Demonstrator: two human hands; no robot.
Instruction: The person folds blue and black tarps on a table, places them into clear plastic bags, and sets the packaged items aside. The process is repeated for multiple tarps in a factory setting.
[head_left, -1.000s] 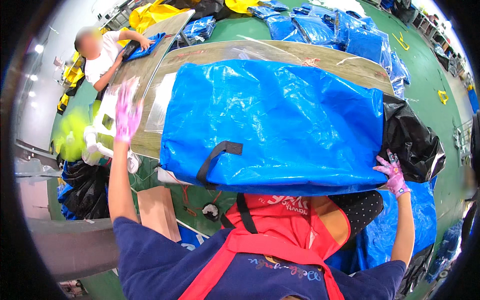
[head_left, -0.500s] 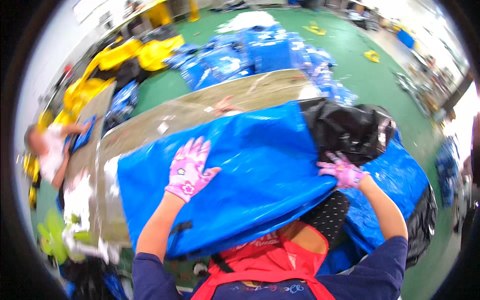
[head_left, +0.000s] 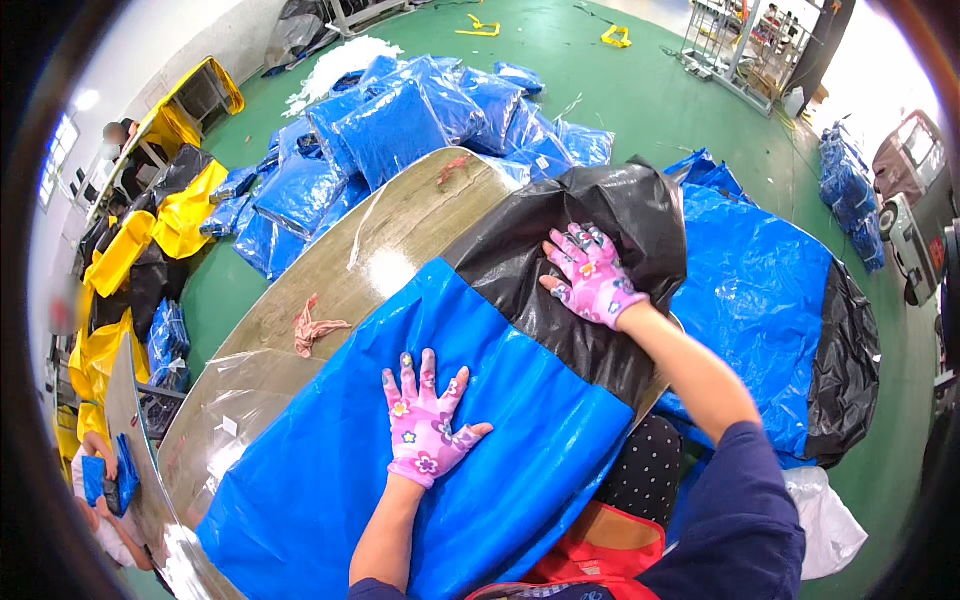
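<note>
Slanting lengthwise up-right across the worktop (head_left: pixel 400 228), the blue sheeting (head_left: pixel 500 392) lies beneath the left hand (head_left: pixel 428 430), the right hand (head_left: pixel 597 287) on its black far end (head_left: pixel 510 272), both splayed, gripping nothing!

Wood-grain bench (head_left: pixel 370 265) with a rounded far end, standing on a green floor (head_left: pixel 580 85). A large blue bag (head_left: pixel 520 430) with a black end section lies flat across the bench, covering much of its top. Along the uncovered strip rest a clear plastic sheet (head_left: pixel 235 390), a crumpled pink scrap (head_left: pixel 315 328) and, near the rounded end, a small reddish scrap (head_left: pixel 453 170). The floor beyond carries a heap of plastic-wrapped blue packages (head_left: pixel 400 135), a white pile (head_left: pixel 345 70) and two yellow pieces (head_left: pixel 616 37), set apart.
</note>
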